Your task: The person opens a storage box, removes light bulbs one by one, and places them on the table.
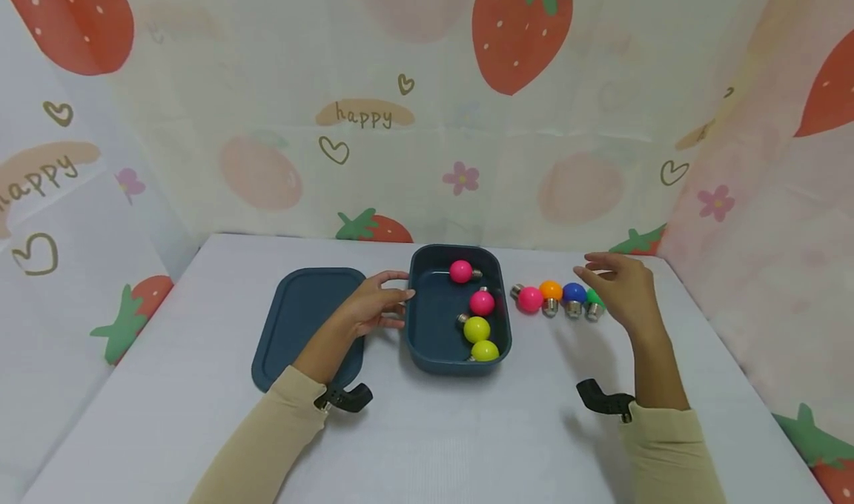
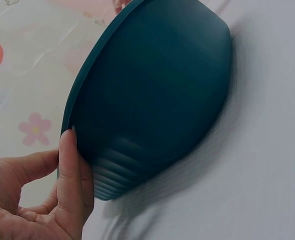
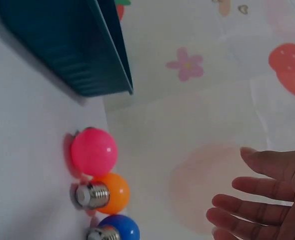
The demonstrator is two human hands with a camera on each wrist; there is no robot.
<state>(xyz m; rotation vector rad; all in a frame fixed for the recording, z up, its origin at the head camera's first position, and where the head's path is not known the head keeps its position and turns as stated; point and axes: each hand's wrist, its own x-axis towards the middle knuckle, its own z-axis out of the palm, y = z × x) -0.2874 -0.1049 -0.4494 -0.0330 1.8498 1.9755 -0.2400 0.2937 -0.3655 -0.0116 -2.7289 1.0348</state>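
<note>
A dark blue plastic box (image 1: 427, 359) without its lid stands mid-table. Inside it lie two pink bulbs (image 1: 461, 271) and two yellow bulbs (image 1: 477, 330), mostly along its right side. My left hand (image 1: 376, 300) holds the box's left rim, its fingers against the outer wall (image 2: 147, 100). To the right of the box, a pink bulb (image 1: 530, 299), an orange bulb (image 1: 550, 290), a blue bulb (image 1: 574, 293) and a green bulb (image 1: 594, 300) lie in a row. Over the green end hovers my right hand (image 1: 623, 285), fingers loosely bent and holding nothing; the right wrist view shows them spread (image 3: 267, 200).
The matching dark blue lid (image 1: 293, 326) lies flat left of the box, partly beneath my left forearm. A white-covered table (image 1: 454, 445) carries everything. Strawberry-printed cloth (image 1: 373, 59) hangs behind it and along both sides.
</note>
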